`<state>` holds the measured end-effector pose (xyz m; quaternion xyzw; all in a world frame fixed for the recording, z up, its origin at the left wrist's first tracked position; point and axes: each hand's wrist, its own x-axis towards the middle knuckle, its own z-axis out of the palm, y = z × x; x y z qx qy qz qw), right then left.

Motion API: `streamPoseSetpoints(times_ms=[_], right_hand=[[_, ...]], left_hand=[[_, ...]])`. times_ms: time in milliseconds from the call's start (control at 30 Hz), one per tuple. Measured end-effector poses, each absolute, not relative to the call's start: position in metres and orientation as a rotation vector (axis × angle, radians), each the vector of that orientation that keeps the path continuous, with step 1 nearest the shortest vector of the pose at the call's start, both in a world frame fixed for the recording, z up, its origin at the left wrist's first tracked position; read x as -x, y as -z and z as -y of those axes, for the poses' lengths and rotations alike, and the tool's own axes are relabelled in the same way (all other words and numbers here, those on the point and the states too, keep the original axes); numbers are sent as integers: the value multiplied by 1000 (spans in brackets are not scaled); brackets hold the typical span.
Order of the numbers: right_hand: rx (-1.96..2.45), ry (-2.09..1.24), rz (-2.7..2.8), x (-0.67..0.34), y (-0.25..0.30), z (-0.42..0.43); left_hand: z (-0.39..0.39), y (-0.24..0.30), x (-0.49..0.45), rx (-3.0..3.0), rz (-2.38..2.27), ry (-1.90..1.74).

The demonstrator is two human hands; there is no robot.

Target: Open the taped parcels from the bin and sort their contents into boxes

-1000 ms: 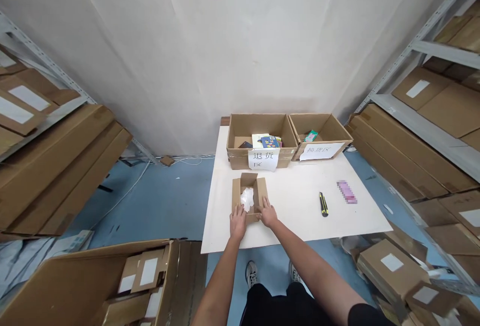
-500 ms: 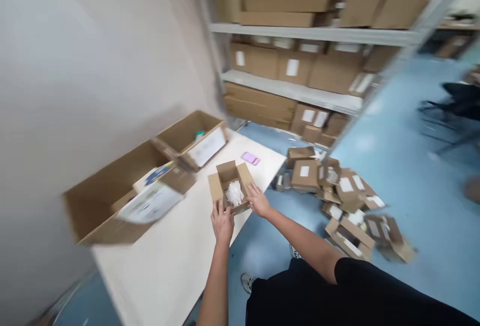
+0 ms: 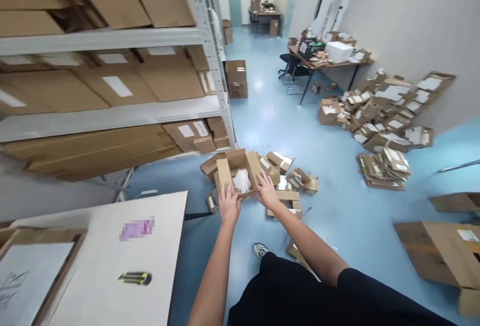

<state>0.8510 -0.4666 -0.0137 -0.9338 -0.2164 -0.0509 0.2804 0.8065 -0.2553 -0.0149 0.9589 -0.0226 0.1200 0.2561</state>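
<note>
An open cardboard box (image 3: 236, 158) with raised flaps is held out in front of me, above the floor and off the table's edge. White crumpled packing (image 3: 242, 180) lies inside it. My left hand (image 3: 229, 203) grips its near left side, fingers over the rim. On the near right side, my right hand (image 3: 267, 190) is closed around the wall and flap. A yellow-and-black utility knife (image 3: 135, 278) and a pixelated purple item (image 3: 137, 229) lie on the white table (image 3: 157, 246) to my left.
Several opened boxes (image 3: 296, 178) litter the floor just beyond the held box. A metal shelf (image 3: 112, 116) full of cartons stands at left. To the right are a heap of boxes (image 3: 390, 101), flattened cardboard (image 3: 384, 168) and a large carton (image 3: 442, 251). A desk (image 3: 326, 61) stands further back.
My view has swung right. The box, held in both hands, has moved from over the table to over the floor by the opened boxes. The utility knife now shows on the table.
</note>
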Motion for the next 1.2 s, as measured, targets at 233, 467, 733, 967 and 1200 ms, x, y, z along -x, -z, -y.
streamPoseSetpoints(times_ms=[233, 467, 733, 967, 1200], right_hand=[[2572, 227, 59, -871, 30, 555], [2529, 128, 186, -878, 69, 529], [2297, 15, 847, -858, 34, 355], [1893, -92, 1406, -715, -15, 197], [1456, -204, 1912, -447, -16, 123]], left_hand=[[353, 12, -896, -2553, 315, -157], [317, 16, -880, -2536, 254, -190], [193, 3, -740, -2657, -272, -389], [127, -15, -510, -2575, -1014, -652], [153, -22, -234, -2271, -1751, -880]])
